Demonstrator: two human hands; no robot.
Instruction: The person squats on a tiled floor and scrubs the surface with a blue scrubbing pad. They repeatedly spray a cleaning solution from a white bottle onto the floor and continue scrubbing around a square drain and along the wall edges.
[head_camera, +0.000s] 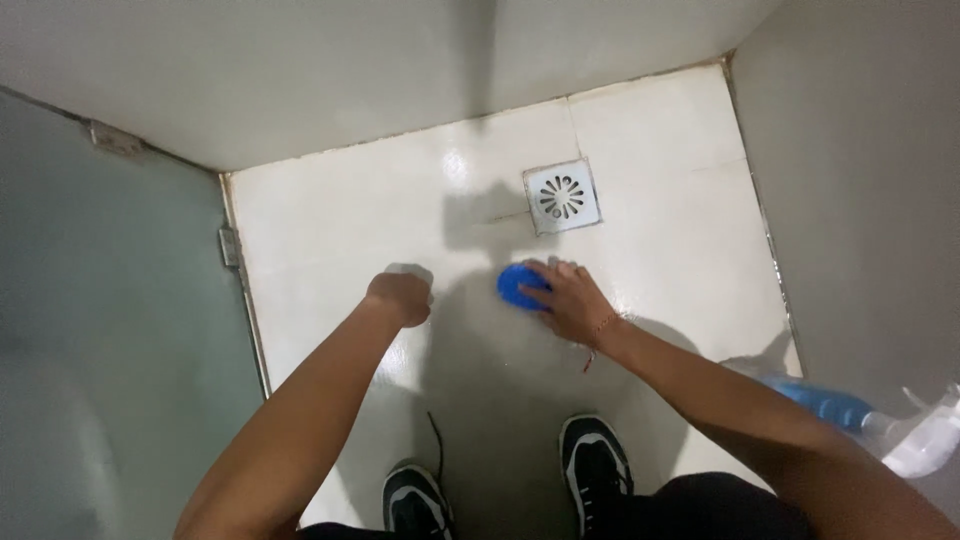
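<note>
Two black sneakers with white soles (598, 470), planted on wet white floor tile (330, 230). Blue spray bottle (830, 405) with white trigger, low right, beside right arm. Left hand (400, 297): curled into fist, knuckles resting on tile, holding nothing visible. Right hand (570, 298): fingers clamped over blue scrub pad (520, 287), pad pressed to tile at floor centre. Square metal floor drain (562, 196) just beyond pad. Frosted glass panel (110, 330) at left; grey walls (330, 70) behind.
</note>
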